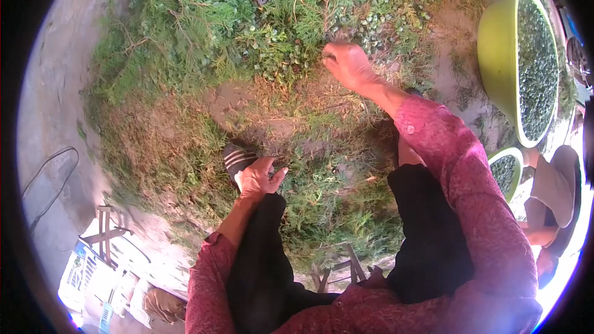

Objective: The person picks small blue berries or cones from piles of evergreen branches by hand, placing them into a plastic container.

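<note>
My right hand (pixel 348 65) is closed, its fingers curled together at the near edge of a heap of cut evergreen branches (pixel 204 31). A brown-stemmed sprig (pixel 325 6) runs down close to those fingers. What they hold, if anything, is hidden. Over by my left knee, my left hand (pixel 258 179) is open, with the thumb apart from the fingers and nothing visible in it. It is beside a dark shoe with pale stripes (pixel 237 158). Small round blue-green cones (pixel 263 40) show among the scale-like leaves.
A large yellow-green tub (pixel 498 49) full of small green pieces stands at the right. Below it is a smaller tub (pixel 506 173), beside another person (pixel 554 192). Loose clippings (pixel 154 130) cover the ground. A cable (pixel 55 154) and a printed sack (pixel 86 275) lie at the left.
</note>
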The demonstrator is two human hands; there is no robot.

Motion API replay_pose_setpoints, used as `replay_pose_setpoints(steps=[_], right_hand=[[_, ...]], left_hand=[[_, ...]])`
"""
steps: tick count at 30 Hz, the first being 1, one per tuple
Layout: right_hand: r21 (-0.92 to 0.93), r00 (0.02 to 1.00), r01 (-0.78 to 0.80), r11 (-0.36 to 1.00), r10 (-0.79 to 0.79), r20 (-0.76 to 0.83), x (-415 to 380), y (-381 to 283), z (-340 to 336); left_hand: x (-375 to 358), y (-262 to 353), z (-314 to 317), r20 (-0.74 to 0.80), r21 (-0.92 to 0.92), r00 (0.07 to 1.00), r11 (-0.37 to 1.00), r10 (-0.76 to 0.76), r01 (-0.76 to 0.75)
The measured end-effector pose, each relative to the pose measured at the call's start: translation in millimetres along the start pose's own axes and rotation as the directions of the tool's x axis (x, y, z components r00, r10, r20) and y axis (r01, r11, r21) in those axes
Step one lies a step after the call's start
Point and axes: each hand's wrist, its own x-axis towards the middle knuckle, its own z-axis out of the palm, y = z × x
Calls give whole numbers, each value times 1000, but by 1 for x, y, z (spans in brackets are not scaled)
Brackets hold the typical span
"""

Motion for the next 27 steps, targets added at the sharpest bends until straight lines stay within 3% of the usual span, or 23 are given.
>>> replay_pose_setpoints(steps=[1, 2, 3, 4, 5, 6, 7, 8, 9, 11, 13, 15, 17, 19, 21, 22, 23, 24, 27], right_hand=[[114, 981, -170, 979, 158, 111, -1, -7, -6], [114, 981, -171, 979, 158, 111, -6, -6, -11], [537, 904, -399, 743, 223, 364, -13, -2, -18], [741, 795, -602, 298, 139, 590, -17, 1, -26], [743, 799, -598, 302, 144, 584, -24, -1, -30], [752, 765, -644, 140, 115, 633, -36, -5, -31], [732, 728, -681, -29, 76, 681, -47, -6, -30], [723, 728, -686, -85, -46, 685, -55, 1, -23], [715, 720, -693, -91, -45, 692, -61, -4, -22], [682, 684, -729, 51, 35, 729, -64, -20, -25], [660, 658, -748, 68, -52, 751, -65, -16, -17], [673, 676, -736, 78, 18, 737, -68, -15, -12], [694, 694, -712, 108, -47, 718, -72, -12, -19], [599, 758, -588, 544, 114, 642, -79, -11, -24], [587, 787, -554, 591, 141, 600, -88, -21, -27], [495, 917, -252, 832, 41, 397, -92, -22, -23], [289, 968, 65, 955, -131, 213, -93, -22, -22], [174, 946, 242, 955, -271, 176, -94, -20, -26], [107, 931, 250, 962, -270, 246, -97, -18, -28]], left_hand=[[0, -2, 1, 0, 0, 1000, 1000, 0, 0], [-2, -5, 2, 13, 0, 1000, 1000, -21, 21], [-2, -6, 4, 25, -1, 999, 999, -41, 41], [2, -4, 5, 21, -3, 999, 999, -34, 34], [7, -2, 6, 12, -134, 984, 975, -177, 178], [8, 1, 8, 30, -263, 946, 911, -322, 319], [15, 15, 5, 40, -267, 945, 908, -325, 324], [30, 40, -4, 68, -458, 969, 855, -239, 243], [44, 64, -13, 73, -630, 986, 760, -150, 163], [69, 105, -23, 160, -748, 979, 632, -126, 204], [91, 120, -11, 190, -786, 978, 585, -83, 202], [98, 122, -6, 223, -821, 974, 532, -36, 208], [100, 123, -1, 325, -813, 937, 468, -130, 347], [98, 127, -1, 379, -816, 910, 403, -169, 415], [99, 129, 6, 450, -859, 857, 139, -250, 492], [102, 132, 9, 510, -842, 834, 77, -211, 534], [103, 136, 12, 514, -840, 833, 79, -205, 537], [102, 142, 16, 517, -843, 830, 42, -209, 536], [103, 144, 21, 550, -823, 806, 22, -219, 568]])
